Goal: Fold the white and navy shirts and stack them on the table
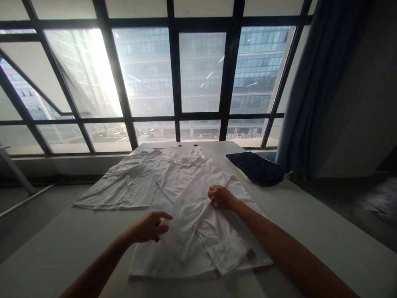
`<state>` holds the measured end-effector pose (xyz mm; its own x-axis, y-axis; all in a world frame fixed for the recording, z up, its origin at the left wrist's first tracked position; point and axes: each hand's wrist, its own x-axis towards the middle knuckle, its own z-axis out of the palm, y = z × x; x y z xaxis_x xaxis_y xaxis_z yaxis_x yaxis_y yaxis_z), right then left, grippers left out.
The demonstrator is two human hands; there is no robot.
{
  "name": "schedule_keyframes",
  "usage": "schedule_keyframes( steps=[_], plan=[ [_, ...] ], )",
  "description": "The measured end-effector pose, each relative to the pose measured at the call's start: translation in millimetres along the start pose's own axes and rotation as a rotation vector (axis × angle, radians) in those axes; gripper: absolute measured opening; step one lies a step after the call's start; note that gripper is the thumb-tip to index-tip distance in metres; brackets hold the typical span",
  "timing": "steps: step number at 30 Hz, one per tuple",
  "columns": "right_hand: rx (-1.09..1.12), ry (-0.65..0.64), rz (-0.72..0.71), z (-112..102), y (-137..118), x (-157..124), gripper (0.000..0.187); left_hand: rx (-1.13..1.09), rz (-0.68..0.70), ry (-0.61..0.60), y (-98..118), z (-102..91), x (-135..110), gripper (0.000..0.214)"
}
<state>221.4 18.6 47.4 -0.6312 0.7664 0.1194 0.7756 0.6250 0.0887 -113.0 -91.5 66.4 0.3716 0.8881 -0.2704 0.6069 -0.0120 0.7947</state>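
Observation:
A white shirt [186,207] lies spread on the table before me, creased, with a sleeve [217,242] folded across its front. My right hand [221,197] pinches the cloth on the shirt's right side and raises a small fold. Over the left edge of the same shirt is my left hand [151,227], its thumb and fingers apart and holding nothing. Whether its fingertips touch the cloth I cannot tell. Another white garment [124,182] lies flat farther back on the left, partly overlapped by the shirt.
A folded dark blue garment [257,167] rests near the table's right edge. The white table [313,231] reaches to black-framed windows [203,72]. At the right hangs a blue curtain [307,103]. A pale metal frame [17,171] stands on the floor at left.

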Motion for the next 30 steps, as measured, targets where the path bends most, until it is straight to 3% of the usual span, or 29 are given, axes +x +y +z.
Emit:
schedule_keyframes(
  steps=[4, 7, 9, 11, 13, 16, 19, 22, 26, 30],
  plan=[
    [0.096, -0.126, 0.074, -9.3, 11.9, 4.2, 0.025, 0.192, -0.013, -0.043, -2.7, -14.0, 14.8, 0.060],
    [0.116, -0.056, 0.200, -9.6, 31.4, 18.8, 0.025, 0.369, 0.058, 0.146, 5.1, -31.5, 44.7, 0.051],
    [0.116, 0.044, 0.292, -3.4, 49.2, 36.4, 0.031, 0.463, 0.127, 0.308, 16.8, -38.6, 76.4, 0.044],
    [0.129, 0.092, 0.372, 7.7, 69.4, 57.8, 0.040, 0.515, 0.230, 0.384, 28.7, -37.8, 112.6, 0.043],
    [0.139, 0.084, 0.438, 22.9, 90.3, 77.4, 0.051, 0.570, 0.354, 0.366, 34.2, -29.2, 146.2, 0.046],
    [0.156, -0.026, 0.559, 49.9, 119.8, 93.0, 0.060, 0.691, 0.454, 0.218, 23.6, -8.5, 178.2, 0.057],
    [0.208, -0.144, 0.651, 70.4, 142.9, 92.3, 0.064, 0.753, 0.464, 0.099, 2.6, 8.8, 185.1, 0.062],
    [0.227, -0.174, 0.628, 71.9, 157.3, 94.4, 0.068, 0.767, 0.469, 0.079, -4.8, 11.4, 184.0, 0.064],
    [0.172, -0.143, 0.598, 57.3, 166.4, 123.6, 0.069, 0.731, 0.466, 0.083, 11.0, -16.0, 207.8, 0.059],
    [0.137, -0.087, 0.577, 61.5, 170.5, 160.1, 0.070, 0.812, 0.305, 0.346, 9.9, -62.9, 259.6, 0.057]
  ],
)
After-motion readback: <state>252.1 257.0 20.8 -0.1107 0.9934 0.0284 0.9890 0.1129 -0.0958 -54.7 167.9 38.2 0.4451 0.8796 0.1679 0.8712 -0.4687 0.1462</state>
